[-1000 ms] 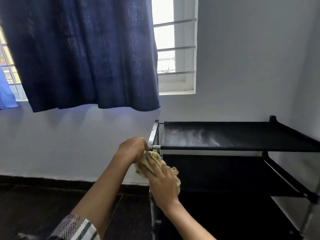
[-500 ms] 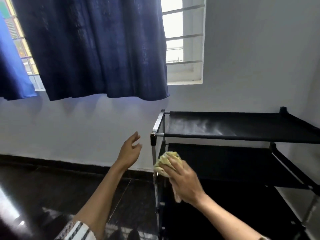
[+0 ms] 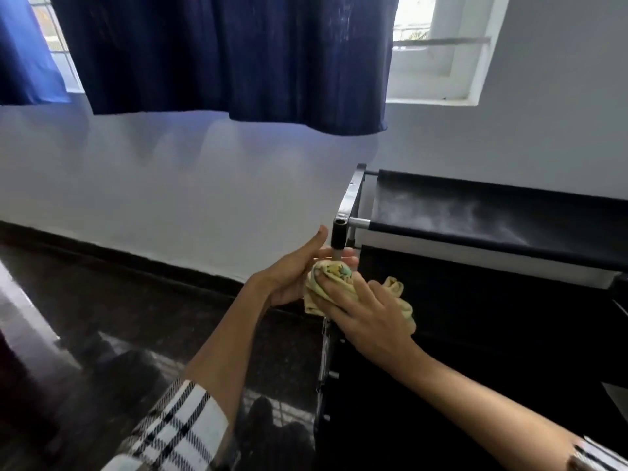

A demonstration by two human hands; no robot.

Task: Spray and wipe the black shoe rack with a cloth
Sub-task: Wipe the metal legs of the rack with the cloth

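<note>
The black shoe rack (image 3: 492,215) stands against the white wall at the right, its top fabric shelf streaked with pale smears. My right hand (image 3: 370,314) grips a bunched yellow cloth (image 3: 334,275) against the rack's front-left metal post, just below the black corner joint (image 3: 338,232). My left hand (image 3: 292,270) wraps around the same post from the left, fingers behind it and thumb up, touching the cloth. No spray bottle is in view.
A dark blue curtain (image 3: 231,56) hangs over the window above, with a lighter blue one (image 3: 23,52) at the far left. The glossy dark floor (image 3: 102,334) spreads left of the rack, and a black skirting runs along the wall.
My left hand, which had let go and hung open in the air, has come back to the post. The cloth in my right hand stays on the post near the corner joint.
</note>
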